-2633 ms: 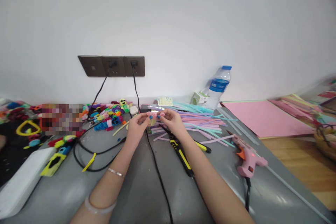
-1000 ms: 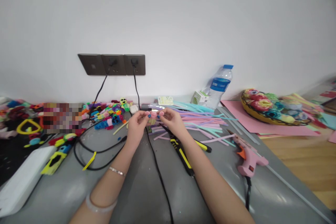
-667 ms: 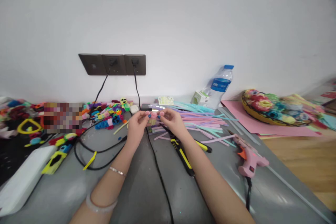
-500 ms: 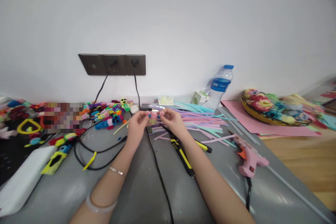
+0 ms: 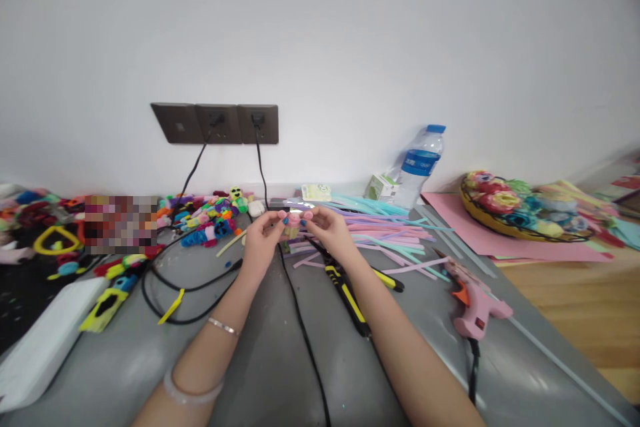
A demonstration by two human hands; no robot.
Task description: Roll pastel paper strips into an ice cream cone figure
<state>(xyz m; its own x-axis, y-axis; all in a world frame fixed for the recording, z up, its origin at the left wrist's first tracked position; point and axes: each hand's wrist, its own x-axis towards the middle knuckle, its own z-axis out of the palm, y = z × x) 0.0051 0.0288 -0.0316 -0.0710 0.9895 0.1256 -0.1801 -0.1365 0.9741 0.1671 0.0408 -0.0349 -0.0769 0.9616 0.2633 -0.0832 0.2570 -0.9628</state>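
Observation:
Between my fingertips is a small pink and yellow pipe-cleaner figure (image 5: 294,220), raised above the grey table. My left hand (image 5: 263,233) pinches its left side, and my right hand (image 5: 327,230) pinches its right side. Two round pink bits show at the fingertips; finer details are too small to make out. Under my right wrist lie pliers (image 5: 347,297) with black and yellow handles. Behind and to the right of my right hand spreads a pile of pastel pipe cleaners (image 5: 390,230).
A pink glue gun (image 5: 477,303) lies at right, its cord trailing forward. Black cables (image 5: 295,300) cross the table (image 5: 260,360). A water bottle (image 5: 420,167) leans at the wall. Colourful pipe-cleaner figures (image 5: 207,230) crowd the left; a flower basket (image 5: 500,220) sits far right.
Almost nothing differs. Both hands keep their pinch on the small figure, and the view has shifted very slightly.

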